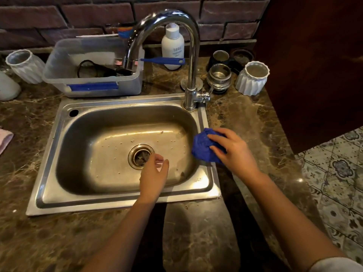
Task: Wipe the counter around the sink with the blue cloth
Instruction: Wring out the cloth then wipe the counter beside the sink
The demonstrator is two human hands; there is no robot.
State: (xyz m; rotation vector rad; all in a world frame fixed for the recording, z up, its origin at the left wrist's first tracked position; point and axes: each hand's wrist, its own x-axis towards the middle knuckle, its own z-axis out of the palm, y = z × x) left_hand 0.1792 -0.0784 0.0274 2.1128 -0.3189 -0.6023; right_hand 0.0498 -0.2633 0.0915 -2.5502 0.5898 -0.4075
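Observation:
The blue cloth (203,147) is bunched up on the right rim of the steel sink (49,173), partly over the basin. My right hand (233,149) lies on top of it with the fingers gripping it. My left hand (154,174) hovers over the basin near the drain (140,156), its fingers loosely curled and nothing in them. The brown marble counter (196,232) surrounds the sink. Small crumbs dot the basin floor.
A chrome faucet (191,75) rises at the sink's back right. Behind the sink are a clear plastic tub (92,88), a white bottle (172,46), metal cups (219,76) and white ribbed pots (252,78) (25,65). A dark cabinet (314,65) and patterned floor tiles (337,173) lie to the right.

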